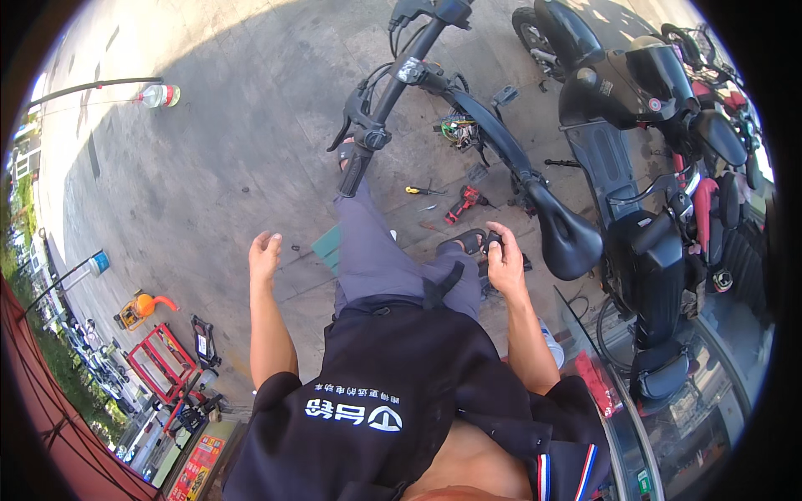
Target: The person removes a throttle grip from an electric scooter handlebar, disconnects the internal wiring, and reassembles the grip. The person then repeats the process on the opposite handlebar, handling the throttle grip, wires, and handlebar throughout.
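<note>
While the left hand [265, 255] hangs free on the left, fingers loosely curled, a little apart and with nothing between them, the right hand [507, 267] has its thumb and fingers closed on what looks like a small black part [494, 240]. Part sits at the fingertips, above the right sandal [473, 242], left of the saddle [571, 238]; exact shape too small and dark to tell.

Step in hand, as judged: handling that part near the black bike [501, 142]. To do it well: pinch firmly but don't squeeze, as it's small and mostly covered by the fingers; turn it so its face shows before it goes anywhere. Bring the idle left hand across to steady part or frame, rather than working one-handed.

Mind the wire bundle [459, 132], loose and exposed beside the frame: don't snag or tug it. Keep forearms clear of the handlebar [393, 96], which juts out ahead. Red power drill [464, 205] and yellow-handled screwdriver [423, 190] lie on the floor [251, 150], untouched, near the right foot; watch the step there. A dropped part could get lost among the dark bits around that foot.
</note>
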Motion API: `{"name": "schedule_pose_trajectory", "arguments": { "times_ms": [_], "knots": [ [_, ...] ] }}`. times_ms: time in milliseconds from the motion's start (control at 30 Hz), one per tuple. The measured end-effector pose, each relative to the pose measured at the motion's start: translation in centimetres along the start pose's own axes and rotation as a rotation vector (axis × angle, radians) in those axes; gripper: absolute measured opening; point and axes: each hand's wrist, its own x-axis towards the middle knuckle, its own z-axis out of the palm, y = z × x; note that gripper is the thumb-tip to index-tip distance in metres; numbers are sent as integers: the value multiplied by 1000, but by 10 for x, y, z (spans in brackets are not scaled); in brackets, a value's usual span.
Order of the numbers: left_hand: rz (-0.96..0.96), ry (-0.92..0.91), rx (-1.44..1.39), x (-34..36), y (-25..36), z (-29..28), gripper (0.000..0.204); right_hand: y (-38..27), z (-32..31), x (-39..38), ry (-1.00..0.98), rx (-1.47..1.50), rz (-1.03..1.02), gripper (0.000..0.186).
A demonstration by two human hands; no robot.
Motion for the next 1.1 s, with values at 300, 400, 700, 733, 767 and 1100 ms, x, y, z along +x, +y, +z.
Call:
{"name": "schedule_pose_trajectory", "arguments": {
  "times_ms": [300, 400, 700, 733, 767, 1100],
  "knots": [
    [-80, -233, -126, 252, 27, -66, 52, 10, 88, 0, 297, -224, 436, 33],
    [-98, -150, -207, 311, 29, -128, 44, 1, 135, -46, 177, -302, 781, 33],
    [-184, -221, -106, 379, 95, -194, 41, -61, 240, -71, 133, -161, 1076, 34],
    [-134, -273, -91, 383, 110, -188, 41, -66, 253, -64, 160, -100, 1086, 33],
    [-98, -309, -66, 386, 126, -180, 41, -69, 267, -56, 186, -37, 1095, 33],
    [232, -674, 216, 388, 341, -54, 45, -47, 462, 46, 174, 185, 916, 31]
  ]
}}
